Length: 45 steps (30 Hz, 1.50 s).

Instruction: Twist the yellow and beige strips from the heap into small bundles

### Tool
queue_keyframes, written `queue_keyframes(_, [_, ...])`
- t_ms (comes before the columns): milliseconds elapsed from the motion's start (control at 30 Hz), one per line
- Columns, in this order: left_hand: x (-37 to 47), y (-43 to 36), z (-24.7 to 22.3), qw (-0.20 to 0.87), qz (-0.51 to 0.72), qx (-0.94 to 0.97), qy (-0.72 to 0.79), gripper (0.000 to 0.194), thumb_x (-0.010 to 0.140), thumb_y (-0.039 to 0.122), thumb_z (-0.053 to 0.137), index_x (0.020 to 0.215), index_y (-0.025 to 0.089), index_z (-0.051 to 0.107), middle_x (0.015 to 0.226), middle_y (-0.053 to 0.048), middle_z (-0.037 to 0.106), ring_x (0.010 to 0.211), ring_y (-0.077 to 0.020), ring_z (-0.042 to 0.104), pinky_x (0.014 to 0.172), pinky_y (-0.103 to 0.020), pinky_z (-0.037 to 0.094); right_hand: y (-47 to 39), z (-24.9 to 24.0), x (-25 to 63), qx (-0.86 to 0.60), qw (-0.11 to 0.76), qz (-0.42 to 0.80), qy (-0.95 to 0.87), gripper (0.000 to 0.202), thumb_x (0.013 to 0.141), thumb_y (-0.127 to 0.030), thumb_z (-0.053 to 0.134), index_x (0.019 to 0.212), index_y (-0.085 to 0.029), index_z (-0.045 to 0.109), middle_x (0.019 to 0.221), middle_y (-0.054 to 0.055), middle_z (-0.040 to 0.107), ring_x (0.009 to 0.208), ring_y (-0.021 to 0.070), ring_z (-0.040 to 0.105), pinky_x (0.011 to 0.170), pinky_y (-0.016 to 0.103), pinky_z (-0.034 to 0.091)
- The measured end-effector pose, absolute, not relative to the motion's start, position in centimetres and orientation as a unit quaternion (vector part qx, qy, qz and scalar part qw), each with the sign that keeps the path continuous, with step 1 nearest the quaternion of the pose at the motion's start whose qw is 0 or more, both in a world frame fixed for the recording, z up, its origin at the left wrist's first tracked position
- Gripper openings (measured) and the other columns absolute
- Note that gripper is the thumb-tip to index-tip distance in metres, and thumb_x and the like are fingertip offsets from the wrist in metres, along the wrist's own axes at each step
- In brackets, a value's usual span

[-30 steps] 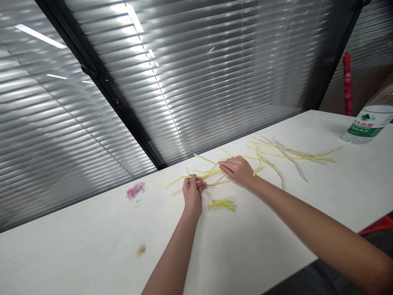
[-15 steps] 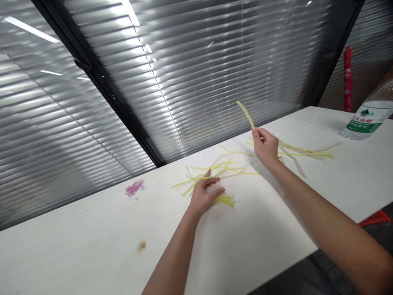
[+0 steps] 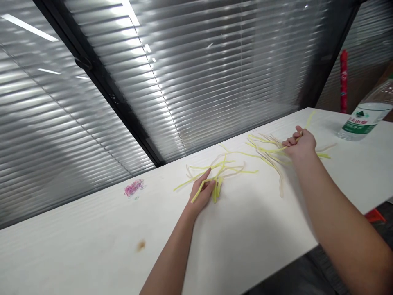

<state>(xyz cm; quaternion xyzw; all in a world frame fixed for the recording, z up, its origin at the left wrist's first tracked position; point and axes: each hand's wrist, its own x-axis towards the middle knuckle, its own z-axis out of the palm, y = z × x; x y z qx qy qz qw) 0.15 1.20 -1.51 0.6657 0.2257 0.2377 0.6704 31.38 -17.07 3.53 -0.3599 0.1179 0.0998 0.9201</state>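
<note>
My left hand (image 3: 202,191) rests at the near side of a loose pile of yellow and pale strips (image 3: 231,168), its fingers closed on a small bundle of yellow strips (image 3: 216,190). One yellow strip lies across that hand. Farther right, my right hand (image 3: 301,143) is closed on a yellow strip (image 3: 310,119) whose end sticks up above the fingers. Beneath and left of my right hand, more yellow and pale strips (image 3: 268,153) are spread over the white table (image 3: 245,237).
A large clear bottle (image 3: 362,119) with a green and white label stands at the right. Behind it is a red upright object (image 3: 343,82). Window blinds (image 3: 208,73) rise along the table's far edge. Pink scribbles (image 3: 134,187) and a brown spot (image 3: 141,245) mark the tabletop.
My right hand has moved right and slightly down, over the right-hand strips. My left fingers have closed round the yellow bundle, which has turned and shifted left.
</note>
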Motion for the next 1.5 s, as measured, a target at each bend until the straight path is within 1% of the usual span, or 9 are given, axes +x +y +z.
queue_keyframes(333, [0.2,1.3,-0.6,0.754,0.232,0.569,0.233,0.078,0.074,0.033,0.065,0.143,0.017,0.032,0.084,-0.008,0.068,0.057,-0.0152,0.059,0.06,-0.029,0.046,-15.2,4.3,29.6,-0.372,0.916,0.149,0.022,0.015,0.09,-0.024,0.038,0.095,-0.021,0.052,0.054,-0.009,0.033,0.034,0.0037,0.02,0.033,0.019,0.017])
queue_keyframes(500, [0.2,1.8,-0.1,0.792,0.263,0.5,0.231,0.059,0.073,0.026,0.064,0.128,0.013,0.047,0.072,-0.004,0.062,0.052,-0.0105,0.052,0.049,-0.022,0.04,-14.6,4.0,29.3,-0.39,0.906,0.166,-0.019,0.015,0.088,-0.026,0.043,0.095,-0.021,0.055,0.056,-0.008,0.033,0.036,0.0037,0.02,0.034,0.019,0.018])
queue_keyframes(667, [0.1,1.9,0.2,0.883,0.246,0.323,0.235,0.037,0.078,0.014,0.057,0.114,0.021,0.051,0.065,0.004,0.046,0.051,-0.0056,0.047,0.05,-0.018,0.043,-13.9,4.1,28.5,-0.401,0.897,0.185,-0.024,0.012,0.085,-0.024,0.047,0.093,-0.02,0.055,0.057,-0.008,0.033,0.036,0.0037,0.02,0.034,0.02,0.017])
queue_keyframes(767, [-0.2,2.0,0.5,0.911,0.248,0.212,0.252,0.011,0.091,0.022,0.046,0.098,0.015,0.05,0.064,0.004,0.043,0.043,-0.0008,0.038,0.042,-0.01,0.035,-13.6,3.9,28.2,-0.404,0.893,0.198,-0.024,0.012,0.084,-0.023,0.048,0.093,-0.019,0.056,0.056,-0.008,0.033,0.036,0.0035,0.019,0.033,0.019,0.017])
queue_keyframes(833, [-0.6,2.0,0.9,0.918,0.262,0.176,0.24,0.026,0.093,0.038,0.042,0.09,0.012,0.048,0.061,0.005,0.04,0.039,0.0009,0.03,0.037,-0.009,0.028,-13.4,3.7,28.1,-0.405,0.89,0.208,-0.028,0.013,0.084,-0.022,0.047,0.093,-0.018,0.055,0.056,-0.009,0.033,0.036,0.0034,0.019,0.033,0.018,0.017])
queue_keyframes(1033, [-1.6,1.1,2.0,0.903,0.272,0.256,0.214,0.049,0.077,0.061,0.051,0.081,0.012,0.045,0.059,0.008,0.027,0.038,0.0013,0.021,0.033,-0.011,0.02,-12.7,3.3,27.5,-0.398,0.886,0.234,-0.04,0.014,0.081,-0.022,0.05,0.094,-0.019,0.055,0.057,-0.009,0.033,0.036,0.0031,0.02,0.032,0.018,0.017])
queue_keyframes(1167, [-1.7,0.1,2.1,0.872,0.27,0.335,0.234,0.044,0.075,0.047,0.066,0.07,0.014,0.037,0.061,0.008,0.03,0.04,0.0017,0.02,0.035,-0.012,0.02,-12.3,3.3,26.8,-0.4,0.878,0.26,-0.05,0.016,0.08,-0.027,0.053,0.094,-0.019,0.054,0.057,-0.01,0.032,0.035,0.0027,0.02,0.032,0.018,0.017])
queue_keyframes(1267, [-2.2,-0.1,2.4,0.812,0.235,0.434,0.311,0.039,0.081,0.042,0.062,0.068,0.015,0.037,0.059,0.007,0.034,0.039,0.0006,0.022,0.037,-0.014,0.022,-12.2,3.2,26.4,-0.393,0.875,0.278,-0.057,0.016,0.079,-0.027,0.054,0.094,-0.019,0.054,0.055,-0.01,0.033,0.034,0.0026,0.02,0.032,0.017,0.017])
queue_keyframes(1500, [-6.0,1.4,4.2,0.707,0.138,0.57,0.395,0.027,0.07,0.032,0.07,0.081,0.012,0.057,0.057,0.001,0.047,0.039,-0.0065,0.039,0.038,-0.018,0.023,-12.0,3.1,26.1,-0.378,0.873,0.302,-0.055,0.014,0.08,-0.023,0.052,0.093,-0.018,0.055,0.055,-0.01,0.034,0.034,0.0026,0.021,0.031,0.017,0.018])
